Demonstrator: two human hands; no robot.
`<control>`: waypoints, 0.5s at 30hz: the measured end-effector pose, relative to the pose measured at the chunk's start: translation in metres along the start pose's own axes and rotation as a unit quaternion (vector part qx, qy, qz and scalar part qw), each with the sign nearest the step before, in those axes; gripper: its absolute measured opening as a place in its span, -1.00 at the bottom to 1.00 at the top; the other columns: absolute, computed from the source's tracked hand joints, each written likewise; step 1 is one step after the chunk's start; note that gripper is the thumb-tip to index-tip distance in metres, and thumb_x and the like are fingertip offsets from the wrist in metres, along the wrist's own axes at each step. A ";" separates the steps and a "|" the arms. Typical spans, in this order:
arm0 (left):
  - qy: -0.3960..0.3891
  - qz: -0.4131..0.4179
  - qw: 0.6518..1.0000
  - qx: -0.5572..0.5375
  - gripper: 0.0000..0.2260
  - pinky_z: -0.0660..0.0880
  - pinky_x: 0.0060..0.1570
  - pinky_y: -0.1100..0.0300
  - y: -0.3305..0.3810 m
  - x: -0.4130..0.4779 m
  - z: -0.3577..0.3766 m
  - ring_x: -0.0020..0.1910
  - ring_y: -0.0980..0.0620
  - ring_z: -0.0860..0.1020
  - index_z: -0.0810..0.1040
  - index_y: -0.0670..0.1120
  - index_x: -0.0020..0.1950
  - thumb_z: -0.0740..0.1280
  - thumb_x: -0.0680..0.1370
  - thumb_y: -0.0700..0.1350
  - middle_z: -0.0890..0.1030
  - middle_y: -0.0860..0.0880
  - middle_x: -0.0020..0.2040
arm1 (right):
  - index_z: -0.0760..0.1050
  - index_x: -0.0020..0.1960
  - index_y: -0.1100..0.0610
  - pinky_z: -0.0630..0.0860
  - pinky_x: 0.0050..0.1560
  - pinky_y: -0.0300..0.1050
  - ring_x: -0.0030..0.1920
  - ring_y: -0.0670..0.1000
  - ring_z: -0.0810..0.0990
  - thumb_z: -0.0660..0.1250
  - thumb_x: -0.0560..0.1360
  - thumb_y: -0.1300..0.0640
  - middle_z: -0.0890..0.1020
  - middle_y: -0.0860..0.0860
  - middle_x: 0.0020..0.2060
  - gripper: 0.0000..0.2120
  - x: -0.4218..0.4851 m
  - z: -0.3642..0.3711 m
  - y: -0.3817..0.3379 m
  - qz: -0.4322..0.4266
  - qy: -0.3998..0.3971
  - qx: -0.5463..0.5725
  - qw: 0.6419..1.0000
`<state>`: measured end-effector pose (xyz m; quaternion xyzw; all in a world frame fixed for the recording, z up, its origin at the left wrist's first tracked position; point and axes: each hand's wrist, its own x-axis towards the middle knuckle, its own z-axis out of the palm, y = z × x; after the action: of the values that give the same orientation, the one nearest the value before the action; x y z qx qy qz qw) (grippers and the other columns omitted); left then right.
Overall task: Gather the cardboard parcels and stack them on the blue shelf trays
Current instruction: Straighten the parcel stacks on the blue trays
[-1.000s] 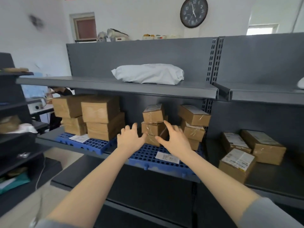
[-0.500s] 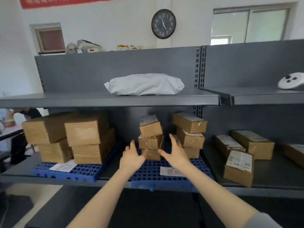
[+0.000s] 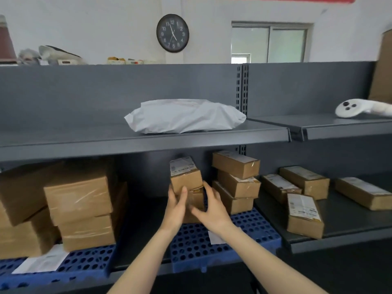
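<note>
We're squaring up the stack (image 3: 185, 177) on the tray (image 3: 191, 247), left grip (image 3: 176, 206) and right grip (image 3: 213, 210) open, flat against it, so next is probably fetching a loose parcel (image 3: 304, 217).

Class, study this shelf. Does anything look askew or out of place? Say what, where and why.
The small stack between the left hand and right hand on the middle blue tray leans: its top parcel sits crooked on the one below. Four parcels lie on bare grey shelf to the right, off any tray.
</note>
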<state>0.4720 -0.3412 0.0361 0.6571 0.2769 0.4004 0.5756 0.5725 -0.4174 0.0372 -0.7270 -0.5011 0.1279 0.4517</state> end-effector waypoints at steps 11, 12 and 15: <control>0.002 0.022 0.999 -0.036 -0.52 0.37 0.27 0.18 -0.011 0.013 -0.007 0.33 0.08 0.42 0.04 0.14 0.50 0.13 0.61 0.08 0.41 0.04 0.38 | -0.16 0.52 -0.22 0.34 0.40 0.08 0.41 0.02 0.32 0.43 0.29 -0.07 0.29 0.00 0.44 0.01 0.008 0.017 0.007 0.089 -0.041 0.163 0.982; -0.002 0.021 0.999 -0.037 -0.51 0.38 0.25 0.20 -0.012 0.015 -0.007 0.32 0.08 0.43 0.03 0.15 0.50 0.13 0.61 0.08 0.41 0.05 0.38 | -0.19 0.53 -0.20 0.33 0.40 0.06 0.41 0.02 0.32 0.42 0.33 0.00 0.30 0.00 0.43 0.00 0.010 0.018 0.007 0.094 -0.054 0.175 0.979; 0.000 0.020 0.998 -0.054 -0.44 0.38 0.31 0.12 -0.015 0.019 -0.005 0.32 0.08 0.44 0.00 0.18 0.51 0.18 0.58 0.12 0.41 0.05 0.39 | -0.24 0.54 -0.12 0.34 0.35 -0.09 0.38 -0.02 0.35 0.36 0.45 0.23 0.35 0.00 0.40 -0.05 0.015 0.020 0.007 0.090 -0.072 0.202 0.973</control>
<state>0.4792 -0.3199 0.0260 0.6306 0.2419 0.4257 0.6022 0.5716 -0.3949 0.0245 -0.6520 -0.4286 0.3185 0.5383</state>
